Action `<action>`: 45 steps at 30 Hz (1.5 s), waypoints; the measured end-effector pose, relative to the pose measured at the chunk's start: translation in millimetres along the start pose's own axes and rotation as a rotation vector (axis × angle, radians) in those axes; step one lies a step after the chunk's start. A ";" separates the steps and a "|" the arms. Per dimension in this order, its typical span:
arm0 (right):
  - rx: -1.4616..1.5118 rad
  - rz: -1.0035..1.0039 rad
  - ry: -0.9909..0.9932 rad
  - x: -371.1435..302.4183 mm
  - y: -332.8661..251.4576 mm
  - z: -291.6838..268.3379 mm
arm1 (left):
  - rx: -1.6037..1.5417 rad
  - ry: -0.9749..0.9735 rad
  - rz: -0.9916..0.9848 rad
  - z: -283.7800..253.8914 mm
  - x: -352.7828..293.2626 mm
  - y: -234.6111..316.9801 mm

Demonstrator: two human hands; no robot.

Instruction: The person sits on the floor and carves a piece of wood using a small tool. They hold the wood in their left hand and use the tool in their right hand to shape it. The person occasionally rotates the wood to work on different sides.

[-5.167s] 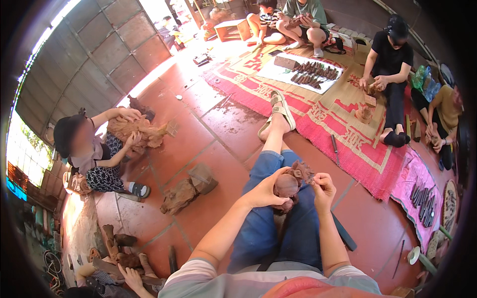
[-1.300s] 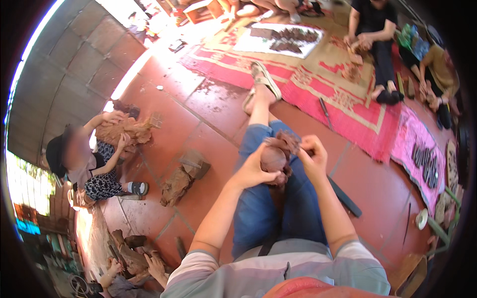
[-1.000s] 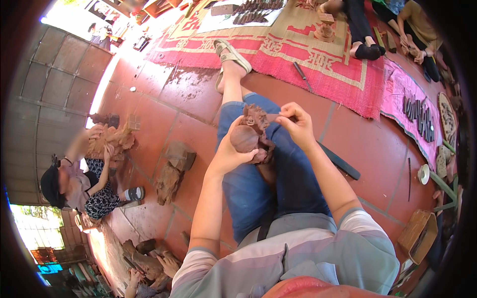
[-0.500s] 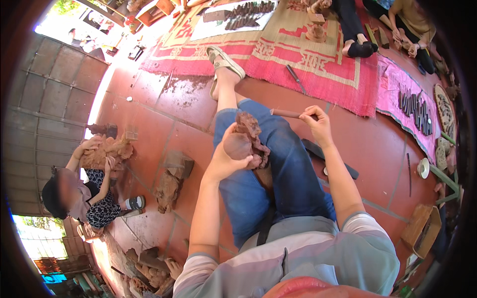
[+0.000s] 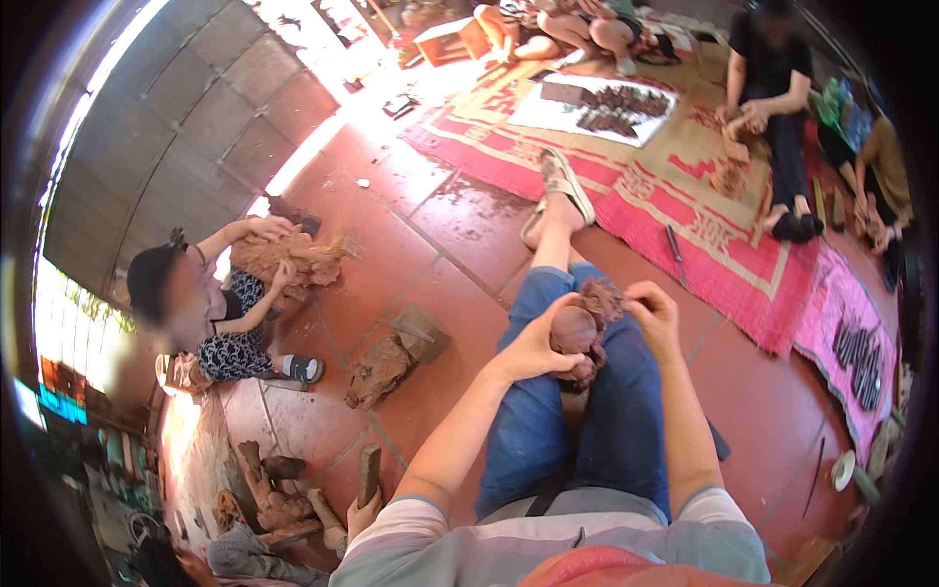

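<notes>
1. Hold the brown carving [image 5: 601, 296] firmly in the left hand [image 5: 531, 352]; this grip is clamped around its rounded side, thumb low across the near part, with the piece above the blue jeans [image 5: 528, 421]
2. Use the right hand [image 5: 657, 315] lightly: its bent fingers are drawn together at the carving's right edge, though I cannot tell whether anything is pinched between them
3. Take the weight on the smooth ball [image 5: 573, 331], which probably gives a surer hold than the knobbly part above it; thin bits there could snap under a squeeze
4. Mind the left thumb, which lies below the ball and apart from the right fingertips; any pressure is best sent away from it
5. Brace the carving against a thigh if it wobbles
6. Tilt the fine detail toward the bright opening [image 5: 342, 64] to see it better
</notes>
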State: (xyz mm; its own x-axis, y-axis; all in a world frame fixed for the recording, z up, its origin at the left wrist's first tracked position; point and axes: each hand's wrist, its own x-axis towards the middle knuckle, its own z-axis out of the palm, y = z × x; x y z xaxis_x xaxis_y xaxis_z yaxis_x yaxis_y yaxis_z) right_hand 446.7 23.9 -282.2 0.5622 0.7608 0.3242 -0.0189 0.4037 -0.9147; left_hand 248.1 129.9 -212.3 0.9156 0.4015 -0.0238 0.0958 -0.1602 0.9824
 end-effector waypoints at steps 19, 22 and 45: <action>0.137 0.038 0.042 -30.4 -28.3 28.7 | 0.068 -0.024 -0.010 3.0 -4.5 2.9; 0.115 0.026 0.020 -10.1 -38.1 48.1 | -0.041 -0.057 -0.041 -0.3 -2.8 -0.8; -0.242 -0.265 0.139 -14.9 -36.3 42.7 | 0.018 -0.068 -0.021 -2.7 -5.0 -0.8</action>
State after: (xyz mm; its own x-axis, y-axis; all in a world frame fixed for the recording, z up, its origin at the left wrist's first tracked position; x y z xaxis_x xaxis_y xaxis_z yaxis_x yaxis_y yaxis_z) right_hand 403.6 19.5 -243.5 0.6286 0.5635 0.5360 0.3280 0.4329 -0.8397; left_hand 242.4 130.5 -212.5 0.9378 0.3424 -0.0576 0.1217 -0.1687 0.9781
